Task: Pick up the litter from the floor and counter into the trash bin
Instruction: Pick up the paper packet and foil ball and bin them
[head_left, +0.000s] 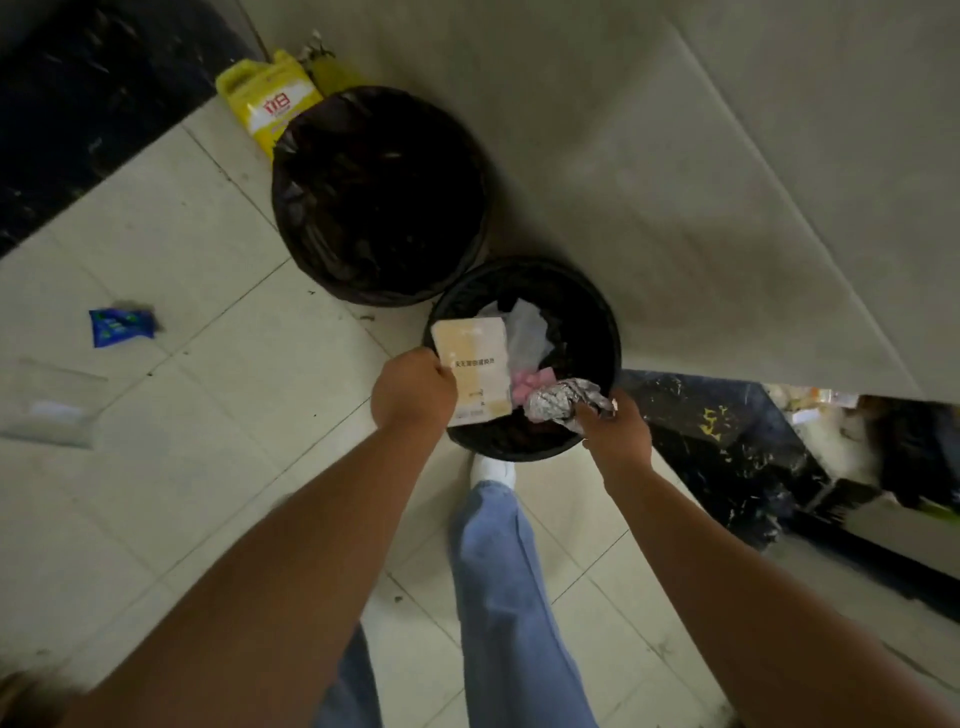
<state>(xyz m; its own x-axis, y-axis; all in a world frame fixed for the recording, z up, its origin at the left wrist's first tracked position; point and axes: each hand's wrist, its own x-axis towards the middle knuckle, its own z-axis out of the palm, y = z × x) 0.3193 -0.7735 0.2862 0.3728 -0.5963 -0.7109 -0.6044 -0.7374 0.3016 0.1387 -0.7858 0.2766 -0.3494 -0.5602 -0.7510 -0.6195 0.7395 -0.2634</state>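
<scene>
Left hand (413, 387) is closed on the left edge of a flat cream packet (475, 371), fingers curled over its rim, the packet held face-up over the mouth of the small trash bin (597, 312). Right hand (615, 428) is closed on a crumpled foil wad (563, 402), pinched at the wad's right end; the wad sits just right of the packet's lower corner and above the bin's near-right rim. Both items are above the bin opening, neither released.

Beneath and between the two grips, inside the bin: a pink scrap (530, 382) just under the foil, and a pale crumpled plastic sheet (527, 332) beyond the packet's right edge.

Beyond the left hand stands a larger bin (379, 195) lined with a dark bag, its rim touching or nearly touching the small bin. A yellow pouch (270, 101) leans behind the larger bin.

Well to the left of the left hand, on the tiled floor (208, 395), lies a blue wrapper (119, 326); nearer the frame edge, a clear plastic piece (49, 410), blurred.

Below the grips, a white shoe (491, 470) and blue trouser leg (511, 582) stand just short of the small bin.
</scene>
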